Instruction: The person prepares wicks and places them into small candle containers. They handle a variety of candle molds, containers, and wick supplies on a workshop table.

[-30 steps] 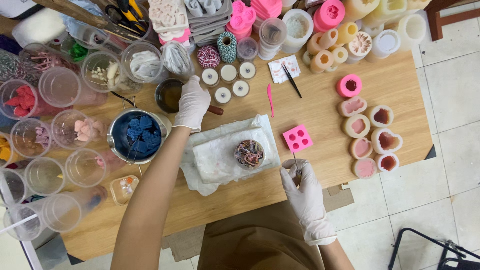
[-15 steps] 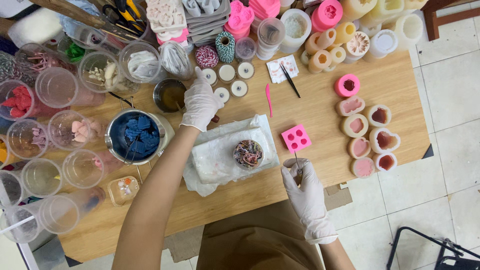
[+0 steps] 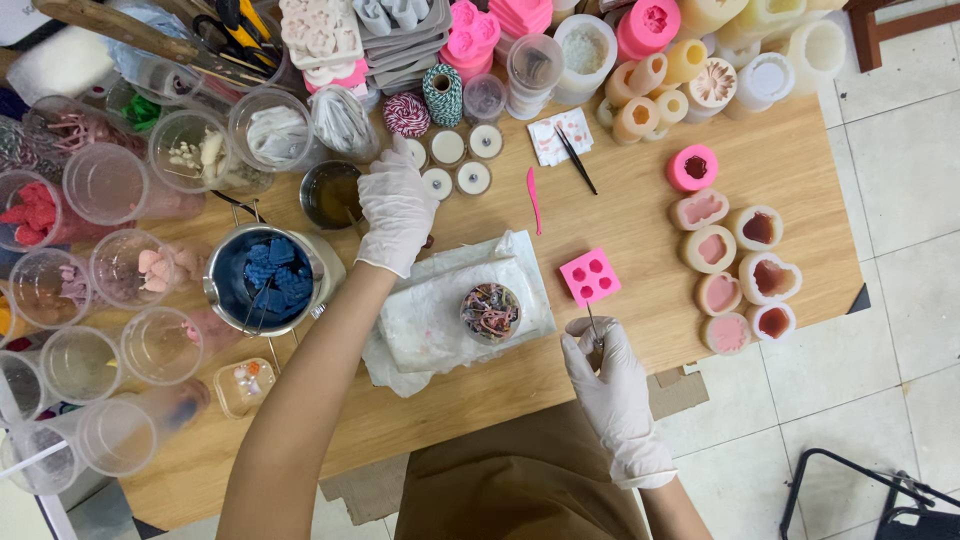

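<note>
Left hand: I see my gloved left hand [image 3: 397, 205] spread open, palm down, beside the small dark cup [image 3: 331, 193]; whether it grips anything beneath, I cannot tell.
Right hand: my gloved right hand [image 3: 610, 375] pinches thin metal tweezers [image 3: 592, 325], tips up.
Pink mould: the square pink mould [image 3: 590, 277] sits just above my right hand.
Jar: a filled round jar [image 3: 490, 312] stands on the white cloth [image 3: 440, 315], between my hands.
Pot: a pot of blue chunks [image 3: 264, 277] lies left of my left wrist on the table [image 3: 640, 215].
</note>
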